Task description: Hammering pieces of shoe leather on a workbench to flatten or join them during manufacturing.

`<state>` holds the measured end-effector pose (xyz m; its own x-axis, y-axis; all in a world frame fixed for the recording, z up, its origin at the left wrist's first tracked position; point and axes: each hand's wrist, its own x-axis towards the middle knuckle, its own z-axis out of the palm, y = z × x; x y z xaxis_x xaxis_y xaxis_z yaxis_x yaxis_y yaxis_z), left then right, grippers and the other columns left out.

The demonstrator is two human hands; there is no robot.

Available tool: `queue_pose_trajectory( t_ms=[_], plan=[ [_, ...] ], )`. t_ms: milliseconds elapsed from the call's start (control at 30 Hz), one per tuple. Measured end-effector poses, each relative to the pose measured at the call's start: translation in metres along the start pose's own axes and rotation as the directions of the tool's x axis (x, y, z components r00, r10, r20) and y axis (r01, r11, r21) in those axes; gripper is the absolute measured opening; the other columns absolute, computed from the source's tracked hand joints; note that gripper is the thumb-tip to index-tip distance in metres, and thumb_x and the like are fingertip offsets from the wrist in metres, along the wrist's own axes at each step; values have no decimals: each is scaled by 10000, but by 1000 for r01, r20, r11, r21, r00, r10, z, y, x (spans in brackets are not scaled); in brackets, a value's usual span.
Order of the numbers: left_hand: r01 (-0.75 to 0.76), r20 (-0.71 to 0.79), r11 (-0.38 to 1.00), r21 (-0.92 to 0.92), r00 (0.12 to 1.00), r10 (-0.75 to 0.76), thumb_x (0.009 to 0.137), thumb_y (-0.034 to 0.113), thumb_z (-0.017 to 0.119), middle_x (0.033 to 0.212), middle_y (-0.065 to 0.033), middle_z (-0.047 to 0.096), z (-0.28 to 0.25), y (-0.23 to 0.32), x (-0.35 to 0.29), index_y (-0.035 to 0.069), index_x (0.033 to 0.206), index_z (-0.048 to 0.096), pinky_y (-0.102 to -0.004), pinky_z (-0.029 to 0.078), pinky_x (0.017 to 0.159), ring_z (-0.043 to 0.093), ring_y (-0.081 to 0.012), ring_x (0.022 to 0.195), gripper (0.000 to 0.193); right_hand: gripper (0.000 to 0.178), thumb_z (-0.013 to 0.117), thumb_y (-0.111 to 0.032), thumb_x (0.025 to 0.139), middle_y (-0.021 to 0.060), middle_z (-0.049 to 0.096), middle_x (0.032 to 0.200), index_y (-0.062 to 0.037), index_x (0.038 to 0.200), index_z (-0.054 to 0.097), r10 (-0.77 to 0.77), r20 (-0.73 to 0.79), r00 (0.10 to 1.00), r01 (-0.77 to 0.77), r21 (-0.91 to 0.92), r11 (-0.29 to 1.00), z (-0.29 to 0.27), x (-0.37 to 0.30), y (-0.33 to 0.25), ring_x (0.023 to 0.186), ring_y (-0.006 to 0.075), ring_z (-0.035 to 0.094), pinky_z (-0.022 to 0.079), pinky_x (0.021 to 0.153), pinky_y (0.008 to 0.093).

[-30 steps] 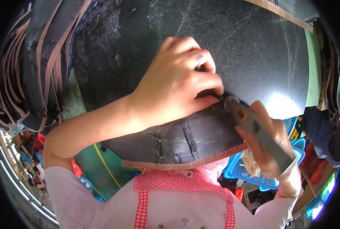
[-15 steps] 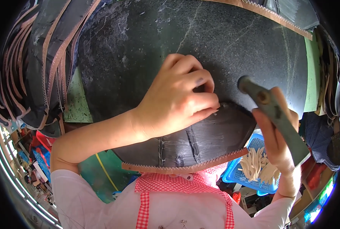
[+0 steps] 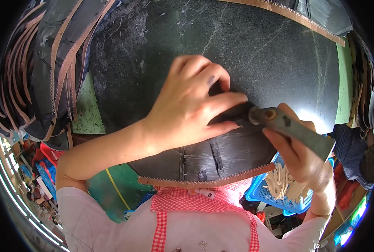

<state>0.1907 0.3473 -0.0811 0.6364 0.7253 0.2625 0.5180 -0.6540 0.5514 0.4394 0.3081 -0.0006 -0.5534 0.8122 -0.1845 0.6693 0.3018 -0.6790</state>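
Observation:
My right hand (image 3: pixel 302 161) grips a hammer (image 3: pixel 298 130) by its handle, mostly hidden under the fingers. The hammer's round face meets the upper edge of a dark, leather-like piece (image 3: pixel 237 153), beside my left fingertips. My left hand (image 3: pixel 187 105) lies over that edge, index finger and thumb spread apart, the other fingers curled. What is under the palm is hidden. The piece has two dark seams and a brown zigzag-cut strip (image 3: pixel 208 182) along its near edge. It rests on a dark speckled slab (image 3: pixel 279 71).
Stacked dark pieces with brown zigzag strips (image 3: pixel 65 54) hang at the left. More layered pieces (image 3: pixel 361 84) stand at the right. A blue basket (image 3: pixel 258 189) with pale strips (image 3: pixel 279 182) is below right. Another brown strip (image 3: pixel 287 12) crosses the slab's far side.
The hammer has come down and left onto the edge of the dark piece. My left index finger and thumb have moved apart from their pinch.

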Motion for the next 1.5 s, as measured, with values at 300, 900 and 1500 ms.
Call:
queue_pose_trajectory(
  t_ms=[300,900,1500],
  plan=[
    [-134,-22,991,-12,991,133,627,168,849,873,50,619,9,4,-9,199,860,775,-444,428,928,572,-233,959,246,196,703,-13,913,162,650,865,76,1074,636,144,148,978,-147,9,989,-2,12,-13,625,231,608,426,559,388],
    [-60,169,996,-61,983,69,684,232,850,843,58,655,-19,5,-9,186,889,765,-399,414,841,570,-179,841,227,116,669,-63,923,154,561,844,-13,1021,635,107,181,978,-99,-53,994,11,11,-17,584,320,633,469,510,379],
    [-294,147,947,-131,939,312,709,216,729,869,28,614,-26,-27,-7,195,820,712,-401,459,853,588,-211,936,114,139,634,-34,946,138,506,854,-3,1077,601,41,192,981,-36,-31,999,31,13,-20,604,341,619,463,501,395]
  ],
)
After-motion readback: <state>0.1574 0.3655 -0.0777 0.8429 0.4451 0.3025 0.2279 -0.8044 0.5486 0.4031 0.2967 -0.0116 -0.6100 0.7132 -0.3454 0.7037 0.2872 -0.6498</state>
